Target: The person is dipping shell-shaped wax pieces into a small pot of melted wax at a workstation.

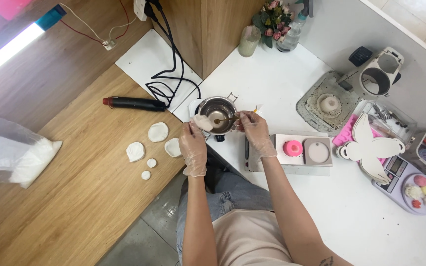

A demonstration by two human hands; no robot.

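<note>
A clear plastic bag (13,155) with white powder lies at the left on the wooden counter (89,197). The gloved left hand (193,143) pinches a pale shell-shaped piece (202,122) at the rim of the steel pot (217,115). The right hand (255,130) pinches a thin stick (225,118) with closed fingers, its tip over the pot.

Clear plastic bag (13,155) w/ white powder, far left on wood bench. Scale screen (398,166), small grey rectangle, right.
</note>
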